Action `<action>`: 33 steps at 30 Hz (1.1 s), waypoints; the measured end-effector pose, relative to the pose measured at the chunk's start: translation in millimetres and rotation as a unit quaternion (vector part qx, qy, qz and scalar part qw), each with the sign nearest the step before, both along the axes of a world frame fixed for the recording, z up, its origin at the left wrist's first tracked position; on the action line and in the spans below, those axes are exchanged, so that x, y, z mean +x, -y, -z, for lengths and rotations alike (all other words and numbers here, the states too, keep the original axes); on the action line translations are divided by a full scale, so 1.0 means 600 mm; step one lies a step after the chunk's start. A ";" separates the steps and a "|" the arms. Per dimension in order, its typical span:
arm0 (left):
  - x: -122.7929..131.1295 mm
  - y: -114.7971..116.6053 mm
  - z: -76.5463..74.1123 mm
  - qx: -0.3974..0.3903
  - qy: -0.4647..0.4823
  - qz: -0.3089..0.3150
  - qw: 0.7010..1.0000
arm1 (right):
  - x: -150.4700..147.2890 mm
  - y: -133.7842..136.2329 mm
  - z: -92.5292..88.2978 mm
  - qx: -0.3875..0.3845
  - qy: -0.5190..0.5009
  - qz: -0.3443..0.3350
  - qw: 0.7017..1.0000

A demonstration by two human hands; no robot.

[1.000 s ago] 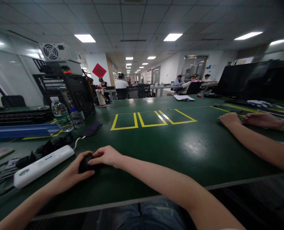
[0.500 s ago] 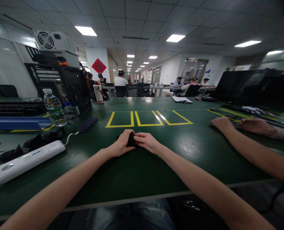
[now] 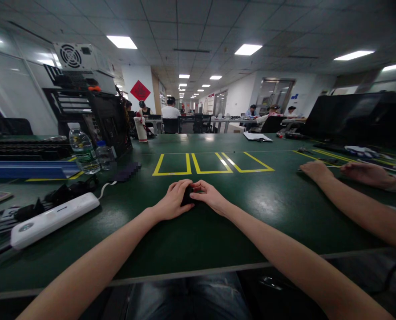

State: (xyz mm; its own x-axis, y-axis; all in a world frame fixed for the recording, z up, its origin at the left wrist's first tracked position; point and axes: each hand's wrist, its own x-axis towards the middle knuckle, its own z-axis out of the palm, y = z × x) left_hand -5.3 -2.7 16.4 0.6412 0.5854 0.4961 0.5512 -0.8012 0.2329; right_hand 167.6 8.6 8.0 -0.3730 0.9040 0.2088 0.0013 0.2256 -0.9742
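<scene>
Near the middle of the green table (image 3: pixel 204 240), a small black object (image 3: pixel 187 195) rests between my two hands; too little of it shows to tell its kind. My left hand (image 3: pixel 173 201) is closed around its left side, with the fingers over the top and the thumb along the near side. From the right, my right hand (image 3: pixel 212 198) pinches it with bent fingers and thumb. Much of the object is hidden behind my fingers. Just beyond my hands lie yellow tape outlines (image 3: pixel 213 172) on the tabletop.
At left are a white power strip (image 3: pixel 54 220), a water bottle (image 3: pixel 84 153), a smaller bottle (image 3: pixel 105 156) and an open black computer case (image 3: pixel 109 120). A co-worker's forearms (image 3: pixel 354 209) rest at right, near a black monitor (image 3: pixel 358 118). A clipboard (image 3: pixel 258 137) lies farther back.
The view has shifted slightly, so the scene sits a little farther right. My right fingers have moved up against the black object's top. Both hands stay around it.
</scene>
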 end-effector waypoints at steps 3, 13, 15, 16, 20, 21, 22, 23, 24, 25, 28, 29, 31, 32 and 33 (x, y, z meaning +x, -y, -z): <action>-0.001 -0.002 0.003 0.010 0.000 0.000 1.000 | -0.001 -0.002 0.002 -0.005 0.018 0.008 1.000; -0.003 -0.005 0.011 0.022 -0.013 -0.016 1.000 | 0.001 -0.002 -0.002 0.084 0.039 -0.034 0.995; -0.002 -0.006 0.012 0.021 -0.012 -0.019 1.000 | 0.003 -0.003 -0.002 0.093 0.049 -0.033 0.994; -0.002 -0.006 0.012 0.020 -0.010 -0.021 1.000 | 0.003 -0.003 -0.002 0.092 0.053 -0.033 0.994; -0.003 -0.006 0.013 0.016 -0.006 -0.025 1.000 | 0.005 0.001 -0.005 0.085 0.059 -0.035 0.994; -0.003 -0.006 0.013 0.015 -0.006 -0.024 1.000 | 0.005 0.003 -0.006 0.082 0.056 -0.035 0.994; -0.003 -0.006 0.013 0.014 -0.007 -0.024 1.000 | 0.005 0.004 -0.007 0.077 0.052 -0.037 0.995; -0.003 -0.005 0.012 0.014 -0.006 -0.023 1.000 | 0.004 0.006 -0.008 0.068 0.046 -0.038 0.996; -0.003 -0.005 0.012 0.015 -0.004 -0.022 1.000 | 0.003 0.006 -0.009 0.057 0.038 -0.038 0.997; -0.003 -0.005 0.011 0.017 -0.003 -0.022 1.000 | 0.001 0.007 -0.009 0.047 0.031 -0.036 0.998; -0.002 -0.006 0.012 0.024 0.001 -0.024 0.999 | -0.003 0.005 -0.009 0.034 0.013 -0.024 0.999; -0.002 -0.006 0.013 0.026 0.002 -0.025 0.999 | -0.004 0.005 -0.009 0.032 0.011 -0.022 0.999; -0.001 -0.007 0.014 0.028 0.003 -0.029 0.999 | -0.006 0.003 -0.009 0.021 0.014 -0.021 0.999; -0.001 -0.007 0.015 0.027 0.003 -0.031 0.999 | -0.006 0.002 -0.009 0.012 0.017 -0.018 1.000; -0.001 -0.007 0.015 0.027 0.003 -0.031 0.999 | -0.006 0.002 -0.009 0.003 0.021 -0.014 1.000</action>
